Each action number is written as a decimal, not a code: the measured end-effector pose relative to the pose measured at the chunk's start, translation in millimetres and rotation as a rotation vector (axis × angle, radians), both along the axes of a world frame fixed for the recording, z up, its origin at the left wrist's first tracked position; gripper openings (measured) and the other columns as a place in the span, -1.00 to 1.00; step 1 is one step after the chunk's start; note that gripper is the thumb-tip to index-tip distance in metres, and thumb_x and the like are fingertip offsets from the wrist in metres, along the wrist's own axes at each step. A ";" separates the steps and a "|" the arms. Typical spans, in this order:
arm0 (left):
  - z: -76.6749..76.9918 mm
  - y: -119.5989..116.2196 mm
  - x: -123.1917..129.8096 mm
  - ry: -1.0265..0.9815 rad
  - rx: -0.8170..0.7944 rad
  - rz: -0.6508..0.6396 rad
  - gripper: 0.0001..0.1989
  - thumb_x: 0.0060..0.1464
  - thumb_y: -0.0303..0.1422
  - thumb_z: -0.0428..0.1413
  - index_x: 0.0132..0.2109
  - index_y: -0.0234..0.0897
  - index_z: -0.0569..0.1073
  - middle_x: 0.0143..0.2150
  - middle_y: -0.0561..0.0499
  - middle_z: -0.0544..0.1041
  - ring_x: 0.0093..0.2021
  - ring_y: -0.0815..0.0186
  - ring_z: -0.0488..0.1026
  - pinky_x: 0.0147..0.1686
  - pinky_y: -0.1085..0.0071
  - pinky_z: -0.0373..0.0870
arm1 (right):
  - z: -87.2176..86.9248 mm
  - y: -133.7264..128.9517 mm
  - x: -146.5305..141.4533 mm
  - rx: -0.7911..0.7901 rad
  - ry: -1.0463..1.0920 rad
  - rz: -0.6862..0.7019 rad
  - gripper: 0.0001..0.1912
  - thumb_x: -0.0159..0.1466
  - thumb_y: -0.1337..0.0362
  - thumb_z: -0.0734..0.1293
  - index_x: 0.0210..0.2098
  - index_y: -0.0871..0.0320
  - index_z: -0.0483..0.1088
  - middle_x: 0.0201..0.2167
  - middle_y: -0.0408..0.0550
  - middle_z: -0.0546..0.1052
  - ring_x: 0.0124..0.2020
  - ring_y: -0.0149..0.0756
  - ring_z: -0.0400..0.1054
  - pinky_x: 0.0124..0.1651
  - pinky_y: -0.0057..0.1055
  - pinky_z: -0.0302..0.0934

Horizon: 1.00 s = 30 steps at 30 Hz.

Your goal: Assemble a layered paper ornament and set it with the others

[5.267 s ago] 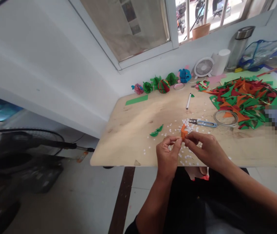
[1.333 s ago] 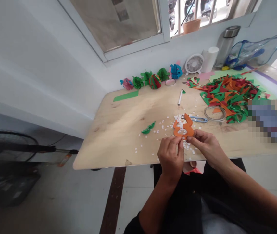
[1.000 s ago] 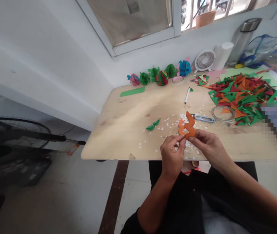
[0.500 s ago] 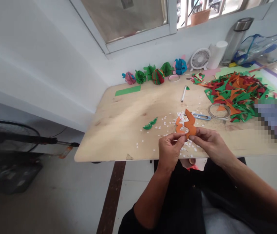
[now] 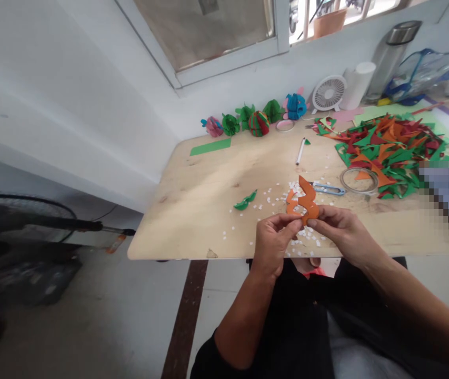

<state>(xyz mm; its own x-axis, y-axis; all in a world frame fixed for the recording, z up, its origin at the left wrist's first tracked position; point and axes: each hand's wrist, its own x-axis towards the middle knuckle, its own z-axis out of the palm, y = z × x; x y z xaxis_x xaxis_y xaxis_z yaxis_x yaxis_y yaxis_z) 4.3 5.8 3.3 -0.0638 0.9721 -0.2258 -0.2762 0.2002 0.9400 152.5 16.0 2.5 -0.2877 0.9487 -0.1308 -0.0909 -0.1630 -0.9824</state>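
Note:
Near the table's front edge, an orange paper cutout (image 5: 307, 199) with wavy edges is held up between my two hands. My left hand (image 5: 275, 237) pinches its lower left part between thumb and fingers. On the lower right, my right hand (image 5: 340, 229) grips it the same way. Small white paper bits (image 5: 273, 199) lie scattered on the wood around and below the cutout. A blue-handled snipping tool (image 5: 329, 189) rests just behind it. To the left lies a small green curved paper piece (image 5: 245, 200).
A heap of green, orange and red paper pieces (image 5: 393, 147) covers the right side, with a tape roll (image 5: 359, 180) at its edge. Behind are a white pen (image 5: 300, 151), folded paper ornaments (image 5: 259, 124), a small fan (image 5: 329, 93) and a bottle (image 5: 392, 60). A green strip (image 5: 210, 147) lies at back left.
The view has shifted slightly, so the table's things appear a little farther right. Both hands keep their pinch on the orange paper cutout, which has barely moved.

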 end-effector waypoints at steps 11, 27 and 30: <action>-0.8 -0.9 5.4 0.010 0.003 0.008 -0.87 -0.14 -0.35 0.27 -0.39 -0.32 0.61 -0.51 0.00 0.57 -0.49 0.38 0.45 -0.46 0.48 0.35 | -12.9 1.9 7.4 0.010 0.020 0.001 -0.78 0.17 0.09 0.41 -0.33 0.12 0.53 -0.43 -0.09 0.58 -0.34 -0.23 0.45 -0.24 -0.34 0.31; -5.2 -12.9 7.5 0.721 0.438 0.149 -0.87 0.05 -0.41 0.17 -0.24 -0.22 0.61 -0.32 -0.08 0.61 -0.29 0.23 0.49 -0.20 0.31 0.41 | -0.6 -7.8 -4.6 0.451 -0.480 -0.216 -0.87 0.25 0.27 0.28 -0.43 0.10 0.38 -0.47 -0.14 0.45 -0.40 -0.31 0.32 -0.30 -0.40 0.18; -5.1 -12.0 9.7 0.684 0.427 0.099 -0.86 0.06 -0.44 0.16 -0.24 -0.25 0.61 -0.32 -0.07 0.61 -0.30 0.26 0.50 -0.27 0.36 0.42 | 0.6 -9.5 -2.6 0.483 -0.507 -0.219 -0.83 0.25 0.29 0.28 -0.49 0.10 0.32 -0.53 -0.18 0.40 -0.46 -0.35 0.29 -0.36 -0.43 0.16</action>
<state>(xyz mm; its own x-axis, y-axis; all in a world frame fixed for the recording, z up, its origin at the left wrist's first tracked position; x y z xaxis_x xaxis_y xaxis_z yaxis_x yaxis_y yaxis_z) 13.9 -6.2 -1.9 -0.1435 0.9481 0.2837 0.3899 -0.2093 0.8967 149.9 6.4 3.1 -0.0999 0.9631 0.2500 0.4128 0.2688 -0.8703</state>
